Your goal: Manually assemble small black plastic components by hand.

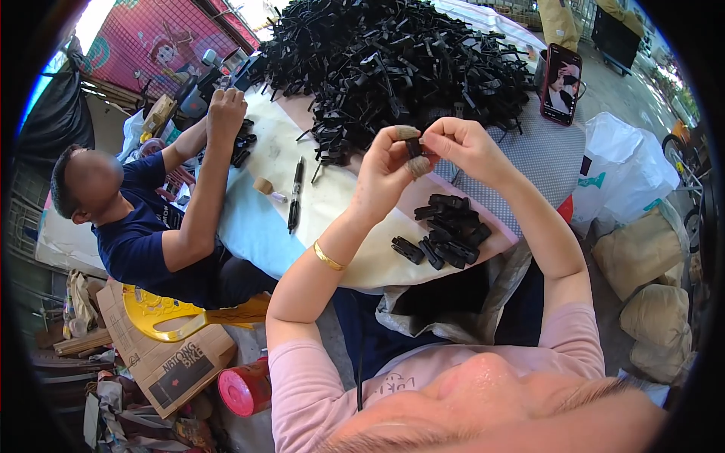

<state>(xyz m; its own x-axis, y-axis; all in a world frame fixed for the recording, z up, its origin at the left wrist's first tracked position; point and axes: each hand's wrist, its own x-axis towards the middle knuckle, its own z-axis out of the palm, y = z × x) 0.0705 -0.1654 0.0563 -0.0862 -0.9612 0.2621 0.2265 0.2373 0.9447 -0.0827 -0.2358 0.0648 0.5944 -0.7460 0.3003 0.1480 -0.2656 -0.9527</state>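
Note:
Over the near side of the table, my left hand (pixel 385 170) pinches a small black plastic part (pixel 413 147) between fingertips wrapped in tan tape. My right hand (pixel 464 147) meets it from the other side, thumb and forefinger closed at the part's end. What exactly lies between those right fingertips is too small to make out. Just beyond both hands rises a big pile of black plastic parts (pixel 393 72), tangled together. Below my hands, near the table's edge, lies a small heap of black clip-like pieces (pixel 451 232).
A black pen (pixel 295 198) and a tan tape roll (pixel 263 185) lie left of my hands. A phone (pixel 560 84) stands upright at the right. Across the left side, a co-worker (pixel 151 204) handles black parts. An open sack (pixel 453 302) hangs at my lap.

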